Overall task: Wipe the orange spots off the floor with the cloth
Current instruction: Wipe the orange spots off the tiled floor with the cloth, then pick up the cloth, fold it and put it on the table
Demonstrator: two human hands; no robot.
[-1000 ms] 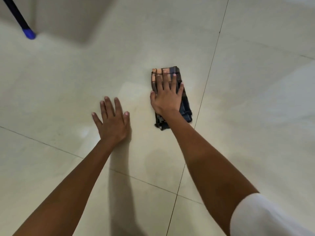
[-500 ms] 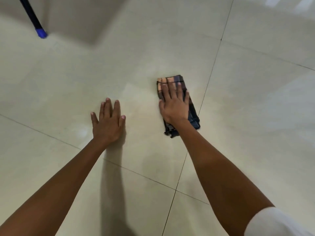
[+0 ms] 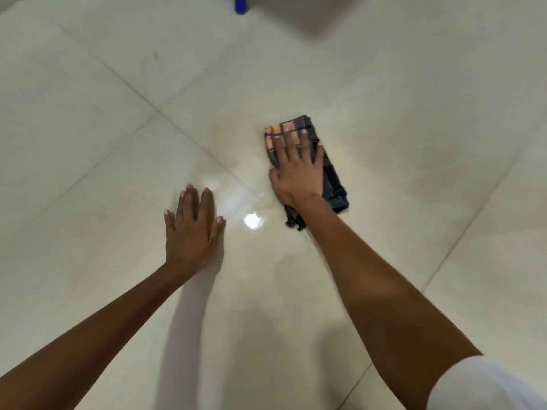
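Note:
A folded plaid cloth [image 3: 334, 184], dark blue with an orange end, lies flat on the pale tiled floor [image 3: 414, 113]. My right hand [image 3: 297, 170] presses down on it with fingers spread, palm covering its left half. My left hand [image 3: 192, 229] rests flat on the bare floor to the left of the cloth, holding nothing. A faint yellowish smear [image 3: 346, 149] shows on the tile just right of the cloth; no clear orange spots stand out.
A blue tip of a dark pole [image 3: 240, 5] touches the floor at the top edge. Grout lines cross at the upper left [image 3: 158, 111]. A bright light reflection [image 3: 254, 221] sits between my hands.
The view has swung, so the grout lines and blue tip sit differently in frame. My right hand and the cloth stay together on the floor; my left hand stays flat beside them.

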